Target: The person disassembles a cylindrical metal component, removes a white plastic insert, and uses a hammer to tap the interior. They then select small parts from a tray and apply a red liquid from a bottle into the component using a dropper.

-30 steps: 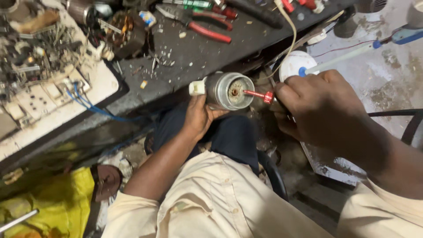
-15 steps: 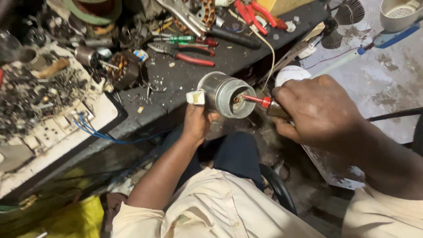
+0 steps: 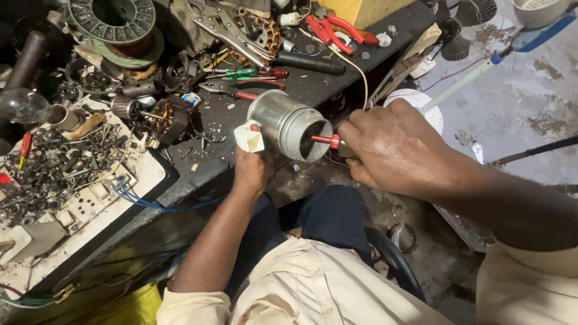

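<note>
Here, we see a silver cylindrical motor housing [image 3: 288, 123] held out in front of a cluttered black workbench [image 3: 337, 78], its open mouth turned to the right and toward us. Our left hand [image 3: 251, 168] cradles it from below, fingers wrapped around the near underside together with a small folded white scrap [image 3: 248, 139] pinched against the left end of the shell. Our right hand [image 3: 394, 147] is closed firmly around the handle of a red-collared tool [image 3: 325, 141], whose thin shaft runs leftward into the housing's mouth; the tip sits inside the dark bore and we cannot see what it meets. By our reckoning the work inside the shell is under way rather than finished: the tool is seated within, the housing has not been set down, and no other part is fitted to it. The housing lies between our two hands, resting on the left palm and just left of the right knuckles, apart from them by the tool's shaft. Farther off on the bench lie red-handled pliers [image 3: 337, 25], a green-handled screwdriver [image 3: 241, 73] and a wound copper stator [image 3: 256, 36]. At left, a white tray [image 3: 129, 174] holds loose screws. A white fan [image 3: 466, 24] lies at far right.
</note>
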